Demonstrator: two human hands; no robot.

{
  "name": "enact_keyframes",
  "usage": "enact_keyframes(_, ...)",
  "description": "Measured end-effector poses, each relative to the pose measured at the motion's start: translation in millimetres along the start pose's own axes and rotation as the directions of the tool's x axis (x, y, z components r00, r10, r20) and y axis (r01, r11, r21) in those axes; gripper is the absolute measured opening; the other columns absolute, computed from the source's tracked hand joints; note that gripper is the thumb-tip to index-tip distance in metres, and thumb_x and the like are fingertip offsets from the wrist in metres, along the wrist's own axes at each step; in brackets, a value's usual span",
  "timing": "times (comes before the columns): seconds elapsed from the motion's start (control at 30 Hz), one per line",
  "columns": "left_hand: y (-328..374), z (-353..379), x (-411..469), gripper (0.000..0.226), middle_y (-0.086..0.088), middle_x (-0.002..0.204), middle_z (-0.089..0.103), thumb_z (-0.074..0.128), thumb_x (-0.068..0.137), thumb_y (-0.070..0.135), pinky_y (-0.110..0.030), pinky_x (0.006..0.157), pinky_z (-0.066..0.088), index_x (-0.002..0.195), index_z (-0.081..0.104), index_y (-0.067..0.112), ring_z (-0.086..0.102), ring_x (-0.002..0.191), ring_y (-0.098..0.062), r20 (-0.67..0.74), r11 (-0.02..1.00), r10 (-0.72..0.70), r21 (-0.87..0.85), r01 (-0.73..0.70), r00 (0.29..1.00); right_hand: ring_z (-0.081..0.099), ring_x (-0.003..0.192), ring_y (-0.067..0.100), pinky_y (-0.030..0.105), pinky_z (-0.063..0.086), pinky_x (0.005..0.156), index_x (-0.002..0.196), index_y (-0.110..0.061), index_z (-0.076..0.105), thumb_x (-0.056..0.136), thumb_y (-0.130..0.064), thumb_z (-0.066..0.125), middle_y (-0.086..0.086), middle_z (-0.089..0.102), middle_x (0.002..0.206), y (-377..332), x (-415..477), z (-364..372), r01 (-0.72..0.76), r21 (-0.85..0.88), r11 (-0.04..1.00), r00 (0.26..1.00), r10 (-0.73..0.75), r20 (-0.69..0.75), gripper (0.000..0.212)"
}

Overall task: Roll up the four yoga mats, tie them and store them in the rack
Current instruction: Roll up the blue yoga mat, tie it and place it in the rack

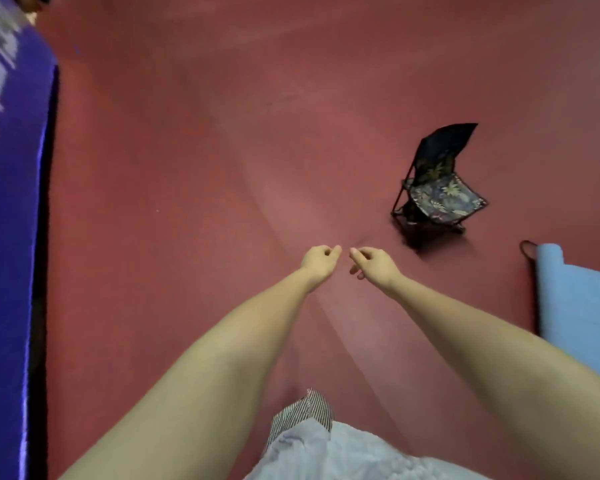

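Note:
A light blue yoga mat (582,306) lies on the red floor at the right edge, its far end curled into a small roll. A dark strap loop (526,248) lies against that rolled end. My left hand (321,261) and my right hand (374,263) reach forward over bare floor in the middle of the view. Their fingertips nearly meet. On both hands the fingers are curled, thumb against forefinger, and I see nothing held in either. Both hands are well left of the blue mat. No rack is in view.
A small folding chair (437,188) with dark flowered fabric stands on the floor beyond my right hand. A long deep-blue panel with white markings (7,202) runs along the left edge. Red floor (194,168) spreads between them.

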State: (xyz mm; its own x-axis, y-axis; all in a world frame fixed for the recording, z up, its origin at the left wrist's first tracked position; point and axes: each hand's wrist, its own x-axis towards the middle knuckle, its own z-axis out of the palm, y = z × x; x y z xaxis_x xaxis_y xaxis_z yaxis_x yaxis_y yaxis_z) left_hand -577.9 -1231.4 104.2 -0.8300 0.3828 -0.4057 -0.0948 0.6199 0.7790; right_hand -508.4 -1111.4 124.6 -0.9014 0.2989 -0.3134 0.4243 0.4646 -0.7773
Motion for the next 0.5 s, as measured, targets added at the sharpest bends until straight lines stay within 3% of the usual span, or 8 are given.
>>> enact_keyframes(0.23, 98.4, 83.6, 98.4, 0.037, -0.023, 0.106, 0.066, 0.044, 0.099, 0.035, -0.043, 0.084, 0.049, 0.09, 0.063, 0.004, 0.062, 0.093, -0.035, 0.274, 0.976, 0.179, 0.072, -0.206, 0.945, 0.055, 0.054, 0.018, 0.028, 0.044, 0.065, 0.086, -0.014, 0.06, 0.1, -0.028, 0.042, 0.01, 0.064, 0.068, 51.9, 36.4, -96.4, -0.161, 0.151, 0.975, 0.938, 0.199, -0.285, 0.026)
enact_keyframes(0.3, 120.5, 105.9, 127.1, 0.039, -0.023, 0.106, 0.067, 0.044, 0.099, 0.034, -0.042, 0.085, 0.049, 0.095, 0.065, 0.002, 0.062, 0.099, -0.038, 0.349, 0.964, 0.207, 0.089, -0.252, 0.914, 0.055, 0.047, 0.009, 0.027, 0.043, 0.064, 0.079, -0.018, 0.057, 0.1, -0.029, 0.043, 0.007, 0.062, 0.06, 65.7, 53.2, -122.0, -0.193, 0.192, 0.962, 0.901, 0.251, -0.353, 0.028)
enact_keyframes(0.43, 171.8, 139.0, 176.6, 0.035, -0.02, 0.092, 0.065, 0.046, 0.097, 0.039, -0.038, 0.075, 0.045, 0.084, 0.058, 0.008, 0.059, 0.085, -0.031, 0.485, 0.931, 0.267, 0.094, -0.353, 0.833, 0.051, 0.037, 0.001, 0.023, 0.042, 0.056, 0.065, -0.021, 0.048, 0.101, -0.029, 0.041, 0.002, 0.059, 0.053, 79.9, 85.3, -173.4, -0.242, 0.272, 0.931, 0.801, 0.35, -0.487, 0.037)
enact_keyframes(0.5, 197.1, 154.1, 200.2, 0.041, -0.017, 0.082, 0.063, 0.048, 0.084, 0.049, -0.035, 0.074, 0.043, 0.076, 0.057, 0.01, 0.056, 0.078, -0.028, 0.513, 0.925, 0.282, 0.078, -0.372, 0.81, 0.051, 0.038, 0.002, 0.023, 0.042, 0.057, 0.065, -0.022, 0.048, 0.1, -0.028, 0.041, 0.003, 0.06, 0.053, 85.1, 97.3, -193.7, -0.245, 0.318, 0.916, 0.749, 0.387, -0.538, 0.036)
